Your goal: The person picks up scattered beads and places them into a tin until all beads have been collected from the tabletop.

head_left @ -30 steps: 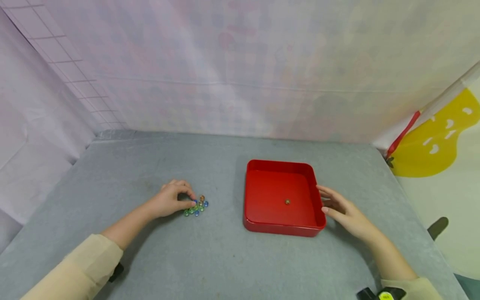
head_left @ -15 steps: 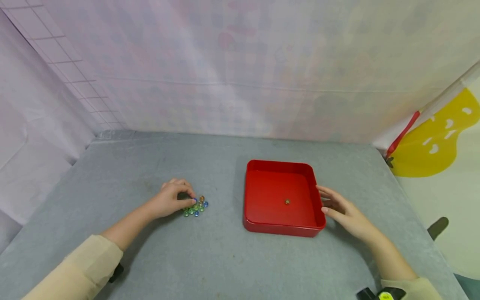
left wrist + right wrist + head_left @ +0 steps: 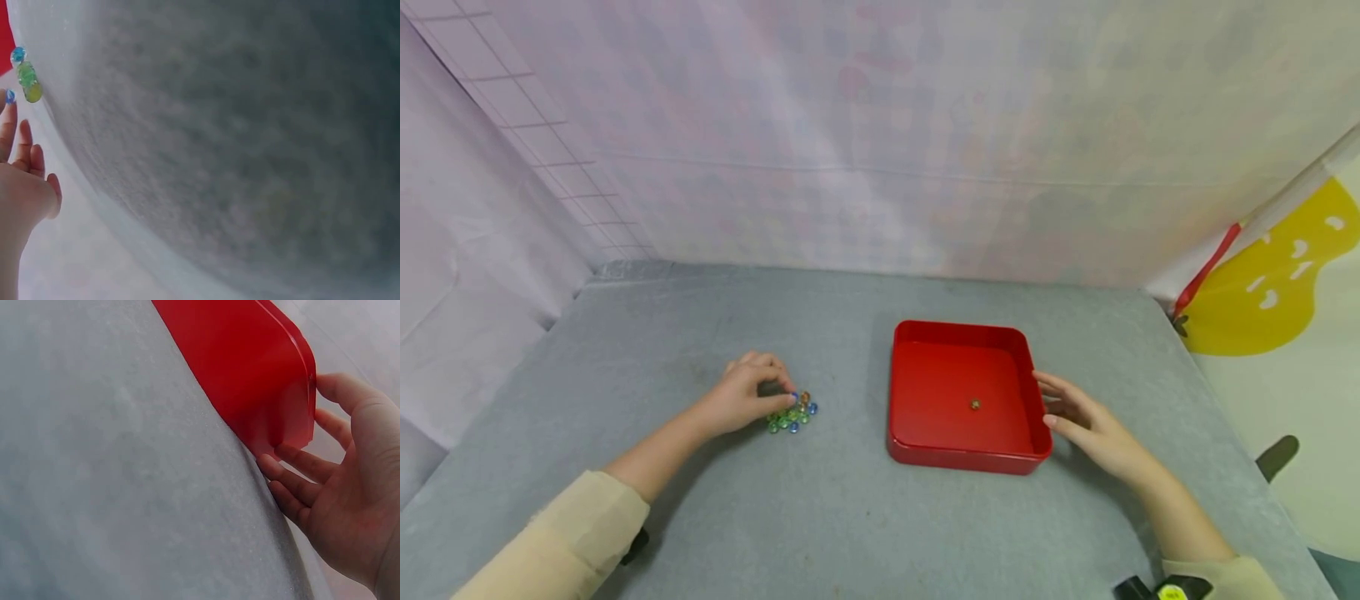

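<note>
My left hand (image 3: 747, 398) pinches a blue glass marble (image 3: 794, 397) between thumb and forefinger, just above a small cluster of glass marbles (image 3: 784, 421) in green, blue and amber. In the left wrist view the held blue marble (image 3: 10, 96) shows at the fingertips, with blue, green and yellow marbles (image 3: 26, 75) beyond it. To the right stands a square red tray (image 3: 962, 461) with low walls. One marble (image 3: 975, 404) lies on its floor. My right hand (image 3: 1090, 425) has its fingers extended, fingertips against the tray's right wall, as the right wrist view also shows.
A grey cloth covers the table (image 3: 865, 533). Pale patterned curtains (image 3: 880, 167) hang behind it and at the left. At the right edge hangs a white cloth with a yellow shape (image 3: 1262, 292).
The left hand has shifted very slightly up and right, and the pinched blue marble has moved with it. The right hand and the tray stay put.
</note>
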Tool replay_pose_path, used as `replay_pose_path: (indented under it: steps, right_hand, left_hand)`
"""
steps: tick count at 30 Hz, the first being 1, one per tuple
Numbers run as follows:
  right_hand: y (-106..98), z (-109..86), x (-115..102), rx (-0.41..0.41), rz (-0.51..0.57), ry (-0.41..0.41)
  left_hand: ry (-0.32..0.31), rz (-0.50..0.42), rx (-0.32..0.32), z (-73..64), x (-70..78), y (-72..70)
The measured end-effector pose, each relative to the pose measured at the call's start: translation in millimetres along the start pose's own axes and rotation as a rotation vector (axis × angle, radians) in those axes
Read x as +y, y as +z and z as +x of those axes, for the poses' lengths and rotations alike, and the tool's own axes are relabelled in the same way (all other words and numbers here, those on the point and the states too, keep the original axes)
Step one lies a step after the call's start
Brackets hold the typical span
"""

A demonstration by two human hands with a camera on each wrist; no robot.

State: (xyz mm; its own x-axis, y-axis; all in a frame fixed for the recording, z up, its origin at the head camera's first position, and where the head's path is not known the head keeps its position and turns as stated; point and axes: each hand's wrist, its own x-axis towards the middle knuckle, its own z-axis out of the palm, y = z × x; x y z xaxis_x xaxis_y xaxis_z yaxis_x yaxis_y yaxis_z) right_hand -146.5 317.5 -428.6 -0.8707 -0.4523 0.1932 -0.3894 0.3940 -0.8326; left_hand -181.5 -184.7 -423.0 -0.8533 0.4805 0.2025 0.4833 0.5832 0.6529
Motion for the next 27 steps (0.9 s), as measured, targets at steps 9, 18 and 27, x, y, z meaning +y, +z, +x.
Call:
replay_pose_path:
  steps: [9, 18, 27]
  right_hand:
    - [0, -0.1, 0, 0.001, 0.000, 0.001]
    - [0, -0.4, 0, 0.005, 0.008, -0.003]
    - [0, -0.3, 0, 0.004, 0.014, -0.011]
  left_hand:
    - [0.026, -0.022, 0.058, 3.1, 8.4, 0.0]
    - [0.029, -0.027, 0.064, 5.7, 15.3, -1.5]
    - [0.080, -0.001, 0.101, 6.6, 15.8, 0.8]
